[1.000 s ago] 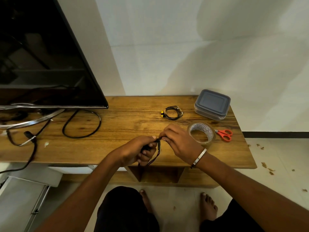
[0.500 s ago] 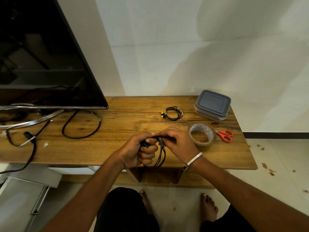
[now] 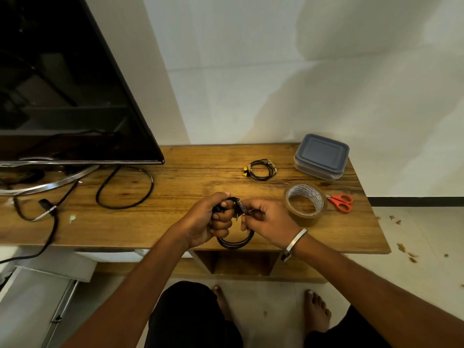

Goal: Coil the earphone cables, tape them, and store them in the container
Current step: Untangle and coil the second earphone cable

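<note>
tape roll (image 3: 305,203), scissors (image 3: 341,202) just right of hands (image 3: 236,221)

- Both forearms reach forward and converge over the table's near edge.
- Left hand (image 3: 204,222): fingers curled, gripping the coil (image 3: 236,241) at its top.
- Right hand (image 3: 270,223): thumb and fingers pinch the cable end just beside the left hand; a bangle (image 3: 293,243) circles the wrist.
- Bare feet show below.

Wooden table (image 3: 200,159) — earphone coil (image 3: 261,170), container (image 3: 321,156), tape roll (image 3: 305,205), scissors (image 3: 340,202), television (image 3: 62,84).
</note>
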The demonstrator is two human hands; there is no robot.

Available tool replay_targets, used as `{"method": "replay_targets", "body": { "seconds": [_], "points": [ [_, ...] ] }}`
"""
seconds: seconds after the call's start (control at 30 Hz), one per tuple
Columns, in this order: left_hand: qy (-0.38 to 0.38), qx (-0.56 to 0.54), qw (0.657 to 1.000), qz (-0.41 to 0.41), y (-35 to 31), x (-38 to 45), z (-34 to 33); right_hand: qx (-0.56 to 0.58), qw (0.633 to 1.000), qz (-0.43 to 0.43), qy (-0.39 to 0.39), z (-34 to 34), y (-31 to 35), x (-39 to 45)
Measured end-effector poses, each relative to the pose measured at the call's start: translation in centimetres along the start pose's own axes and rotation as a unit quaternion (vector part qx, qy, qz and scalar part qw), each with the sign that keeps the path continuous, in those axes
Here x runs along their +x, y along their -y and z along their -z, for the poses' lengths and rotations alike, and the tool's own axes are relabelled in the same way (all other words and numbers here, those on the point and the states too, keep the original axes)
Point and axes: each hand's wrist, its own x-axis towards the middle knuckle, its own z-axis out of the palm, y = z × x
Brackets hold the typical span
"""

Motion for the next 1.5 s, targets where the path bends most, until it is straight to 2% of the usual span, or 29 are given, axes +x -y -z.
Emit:
{"method": "replay_targets", "body": {
  "seconds": [0.17,0.37,0.6,0.7,0.83,1.0,1.13,1.27,1.37,1.47,1.5],
  "points": [
    [-0.031,0.035,0.999,0.000,0.2,0.1,-0.1,-0.025,0.999,0.001,-0.031,0.1,-0.2,0.3],
    [-0.067,0.028,0.997,-0.003,0.8,0.8,-0.3,-0.038,0.996,0.011,-0.084,-0.2,-0.7,0.9],
    [-0.127,0.030,0.990,-0.049,1.3,1.6,-0.5,-0.082,0.982,0.035,-0.168,-0.7,-0.6,1.6],
    [-0.163,0.026,0.984,-0.072,1.6,2.3,-1.0,-0.047,0.977,0.020,-0.207,-0.9,-0.7,2.4],
    [-0.189,0.045,0.977,-0.088,1.7,3.1,-0.7,-0.010,0.977,-0.007,-0.214,-0.5,-0.7,3.7],
    [-0.209,0.133,0.963,-0.103,1.2,3.9,0.8,-0.025,0.977,-0.029,-0.212,-0.2,-1.3,5.7],
    [-0.244,0.294,0.913,-0.142,0.5,5.4,3.1,-0.053,0.976,-0.042,-0.209,-0.4,-2.1,7.8],
    [-0.303,0.498,0.796,-0.162,0.0,7.2,4.5,-0.112,0.968,-0.049,-0.219,-0.6,-3.1,9.9],
    [-0.322,0.560,0.751,-0.136,0.1,8.7,5.2,-0.165,0.960,-0.046,-0.222,-0.8,-3.6,11.0],
    [-0.336,0.653,0.670,-0.107,0.5,10.1,6.4,-0.227,0.947,-0.059,-0.219,-0.8,-4.0,11.7],
    [-0.339,0.659,0.664,-0.096,0.5,10.3,6.6,-0.246,0.943,-0.067,-0.215,-0.8,-4.2,12.0]
  ]
}}
